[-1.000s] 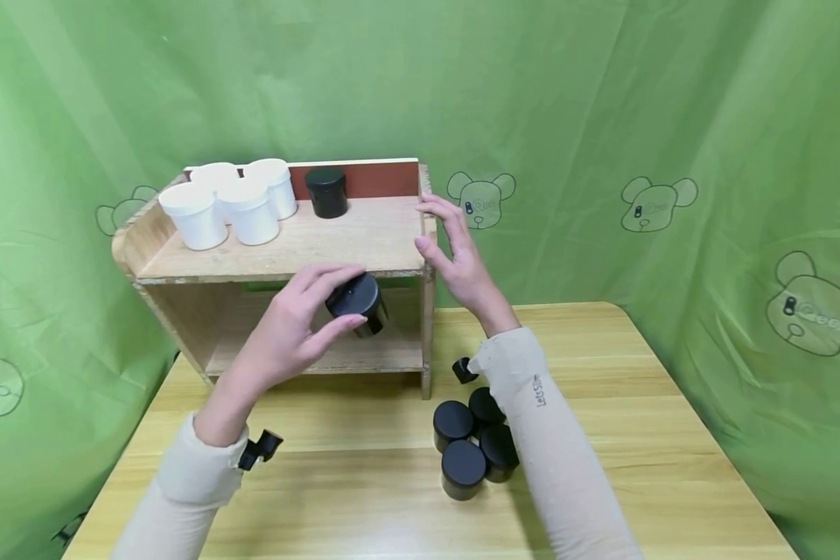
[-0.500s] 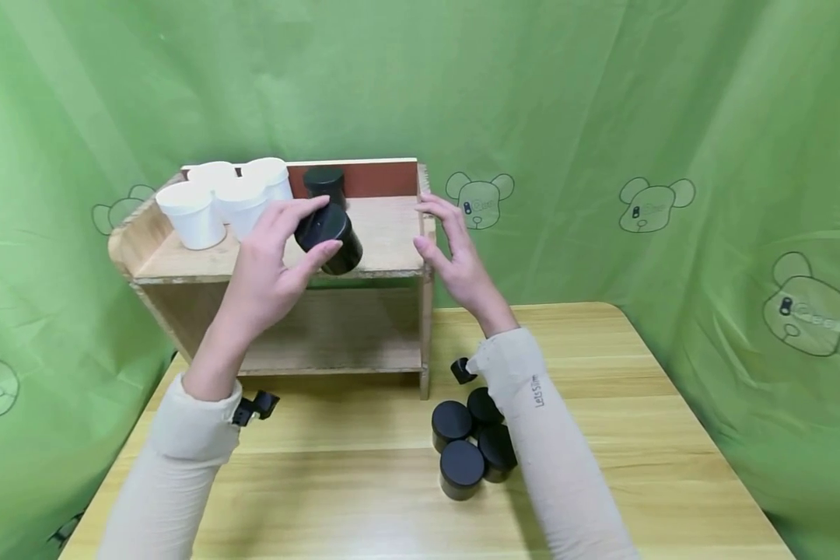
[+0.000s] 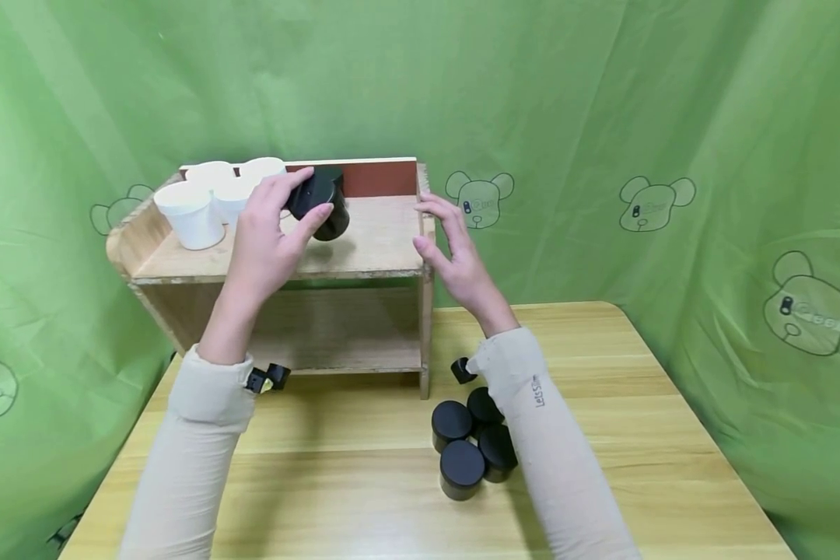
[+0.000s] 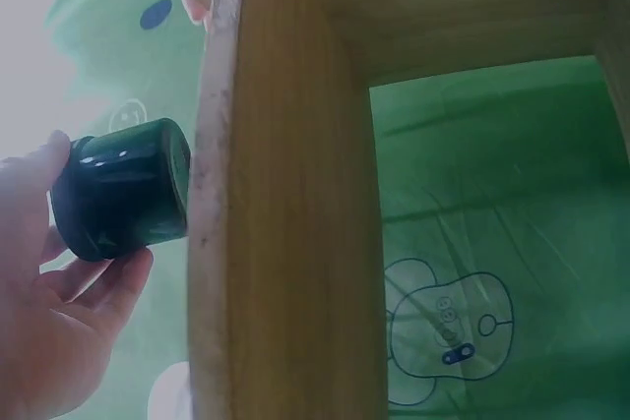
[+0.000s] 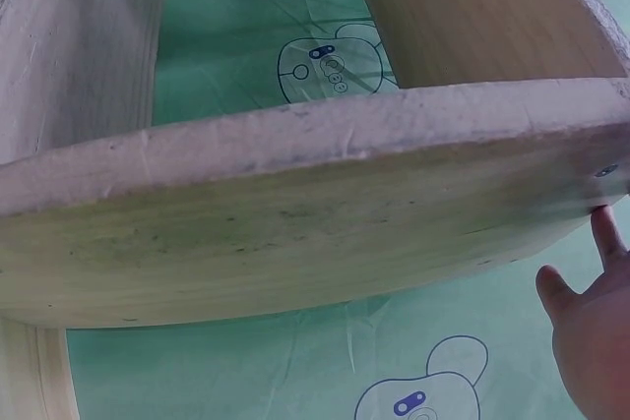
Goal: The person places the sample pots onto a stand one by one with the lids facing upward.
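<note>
My left hand (image 3: 267,237) grips a black lidded jar (image 3: 333,221) between thumb and fingers, tilted, over the top of a wooden shelf unit (image 3: 385,241). In the left wrist view the same jar (image 4: 128,189) hangs beyond the shelf board's edge, a gap beneath it uncertain. A second black jar (image 3: 331,173) stands behind it against the back panel, mostly hidden. My right hand (image 3: 462,260) is at the unit's right side; in the right wrist view a fingertip of that hand (image 5: 596,331) touches the side panel. Its fingers hold nothing.
Several white jars (image 3: 190,216) stand grouped at the left of the top board, partly covered by my left hand. On the table (image 3: 364,482), several black jars (image 3: 462,465) cluster beside my right forearm. A green curtain (image 3: 567,101) surrounds the table.
My left hand has lifted the black jar from in front of the lower compartment up and back over the top board. My right hand has stayed at the side panel.
</note>
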`<action>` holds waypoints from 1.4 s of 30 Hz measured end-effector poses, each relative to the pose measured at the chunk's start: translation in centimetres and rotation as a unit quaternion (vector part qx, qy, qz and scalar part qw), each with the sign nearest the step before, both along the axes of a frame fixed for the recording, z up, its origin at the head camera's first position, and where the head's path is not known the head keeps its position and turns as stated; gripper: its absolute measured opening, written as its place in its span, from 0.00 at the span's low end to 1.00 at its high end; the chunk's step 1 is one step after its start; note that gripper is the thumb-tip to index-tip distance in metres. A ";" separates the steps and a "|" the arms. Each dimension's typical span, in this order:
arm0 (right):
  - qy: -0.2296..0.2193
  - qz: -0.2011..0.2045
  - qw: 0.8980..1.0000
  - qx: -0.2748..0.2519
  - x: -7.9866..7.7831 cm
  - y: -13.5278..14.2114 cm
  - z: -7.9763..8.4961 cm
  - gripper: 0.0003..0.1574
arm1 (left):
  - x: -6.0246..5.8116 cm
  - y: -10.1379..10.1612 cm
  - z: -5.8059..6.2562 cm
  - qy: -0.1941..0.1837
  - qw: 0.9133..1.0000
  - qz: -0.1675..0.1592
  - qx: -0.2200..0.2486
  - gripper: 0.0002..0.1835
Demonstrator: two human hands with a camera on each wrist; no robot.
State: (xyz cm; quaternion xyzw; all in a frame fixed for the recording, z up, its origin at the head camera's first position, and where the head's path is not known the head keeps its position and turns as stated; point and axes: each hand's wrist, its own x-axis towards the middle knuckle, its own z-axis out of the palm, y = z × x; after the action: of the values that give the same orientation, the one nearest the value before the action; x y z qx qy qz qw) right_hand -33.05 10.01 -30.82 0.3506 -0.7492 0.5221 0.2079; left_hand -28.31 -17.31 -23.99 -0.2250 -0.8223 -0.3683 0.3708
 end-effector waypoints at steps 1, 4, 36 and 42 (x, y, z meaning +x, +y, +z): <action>0.000 0.000 1.000 0.000 0.0 0.0 0.0 0.32 | -0.2 -0.1 0.0 -0.002 1.000 0.001 0.003 0.27; 0.000 0.001 1.000 0.000 0.0 -0.1 0.0 0.33 | -0.9 -0.2 0.0 -0.005 1.000 0.007 0.006 0.27; 0.001 -0.001 1.000 -0.002 0.2 0.0 0.0 0.32 | -4.3 -0.2 -1.1 -0.066 0.996 0.055 -0.036 0.32; 0.000 -0.002 1.000 -0.002 0.2 0.0 -0.1 0.31 | -4.3 -0.2 -1.2 -0.071 0.995 0.063 -0.040 0.32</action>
State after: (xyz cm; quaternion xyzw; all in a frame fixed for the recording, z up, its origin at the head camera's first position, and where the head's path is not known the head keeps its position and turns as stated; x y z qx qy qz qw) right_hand -32.88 9.97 -30.91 0.3486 -0.7491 0.5230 0.2092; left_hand -32.63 -17.50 -25.24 -0.1612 -0.8732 -0.3257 0.3248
